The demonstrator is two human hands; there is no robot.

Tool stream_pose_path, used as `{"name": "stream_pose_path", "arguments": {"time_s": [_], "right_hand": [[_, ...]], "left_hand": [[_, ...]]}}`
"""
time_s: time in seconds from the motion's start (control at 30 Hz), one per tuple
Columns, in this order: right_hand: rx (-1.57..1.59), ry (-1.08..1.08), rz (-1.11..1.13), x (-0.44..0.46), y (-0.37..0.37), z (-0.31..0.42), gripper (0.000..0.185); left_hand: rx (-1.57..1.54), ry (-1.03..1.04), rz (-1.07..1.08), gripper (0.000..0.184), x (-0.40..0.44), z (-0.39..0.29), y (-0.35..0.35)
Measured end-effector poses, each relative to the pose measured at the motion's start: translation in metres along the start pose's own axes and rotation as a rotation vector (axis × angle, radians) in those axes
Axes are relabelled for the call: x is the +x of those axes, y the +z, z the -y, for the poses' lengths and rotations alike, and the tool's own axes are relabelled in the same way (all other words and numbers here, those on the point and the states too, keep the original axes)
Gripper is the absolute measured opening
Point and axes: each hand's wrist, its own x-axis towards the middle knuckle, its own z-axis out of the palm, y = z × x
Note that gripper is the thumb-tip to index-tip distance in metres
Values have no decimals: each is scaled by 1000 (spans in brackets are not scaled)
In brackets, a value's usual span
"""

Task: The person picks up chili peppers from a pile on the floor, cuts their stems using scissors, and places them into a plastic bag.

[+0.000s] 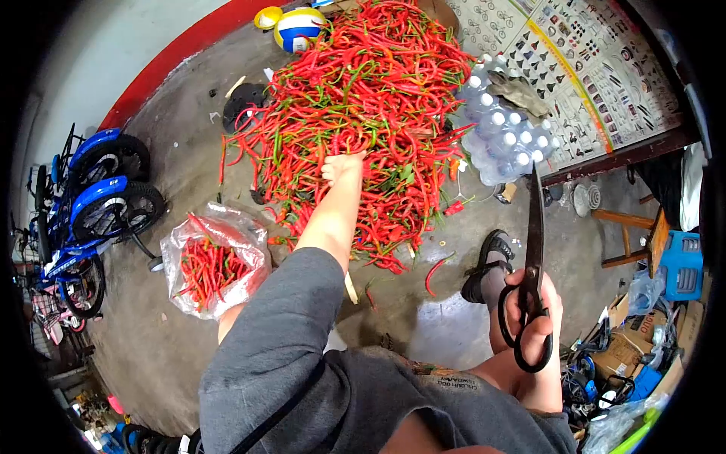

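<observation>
A large heap of red chili peppers (378, 83), some with green stems, covers the floor ahead of me. My left hand (342, 167) reaches to the middle of the heap with its fingers curled in among the peppers; what they grip is hidden. In my right hand (538, 321) is a pair of dark scissors (535, 227), held by the handle loops. Their blades are together and point away from me, to the right of the heap. Beside my left arm stands a clear plastic bag (257, 257) with red chili peppers (210, 266) inside.
Shrink-wrapped water bottles (503, 136) with a grey glove (519, 94) on top stand right of the heap. A volleyball (299, 30) lies at its far edge. Blue bicycles (113, 181) are on the left. A wooden stool (643, 234), a blue plastic stool (682, 265) and cardboard (628, 352) are on the right.
</observation>
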Motion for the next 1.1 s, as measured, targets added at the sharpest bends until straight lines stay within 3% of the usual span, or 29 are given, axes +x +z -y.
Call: {"name": "stream_pose_path", "arguments": {"time_s": [0.1, 0.23, 0.33, 0.37, 0.53, 0.6, 0.67, 0.73, 0.77, 0.87, 0.9, 0.97, 1.1], "right_hand": [[-22, 16, -14, -2, 0, 6, 93], [-43, 2, 39, -8, -2, 11, 95], [-73, -54, 90, -12, -3, 13, 93], [-78, -77, 88, -12, -1, 13, 92], [-67, -142, 88, -13, 3, 15, 86], [16, -188, 107, -11, 5, 8, 73], [29, -189, 137, -9, 8, 10, 66], [-3, -244, 130, -6, 11, 6, 61], [-7, -263, 128, -5, 13, 5, 59], [-8, -276, 135, -3, 15, 11, 58], [-16, -276, 134, -2, 16, 11, 58], [-4, -271, 120, 1, 18, 10, 60], [-61, -292, 93, 9, 24, 8, 53]], "left_hand": [[-36, 80, 58, 85, 9, 14, -10], [-213, 320, 166, 59, 1, 26, -38], [-483, 565, 64, 47, 16, 33, -21], [-603, 603, 141, 39, 18, 33, -20], [-608, 737, 72, 27, -7, 15, -76], [-879, 748, 379, 28, -1, 8, -89], [-857, 802, 472, 39, -5, 2, -108], [-857, 490, 677, 48, -21, -3, -136], [-924, 435, 789, 51, -16, -5, -140], [-1074, 403, 944, 37, -33, -5, -166], [-1072, 408, 945, 37, -26, -6, -166], [-1179, 469, 1157, 40, -6, -9, -163], [-1263, 486, 1323, 37, -41, 0, -204]]}}
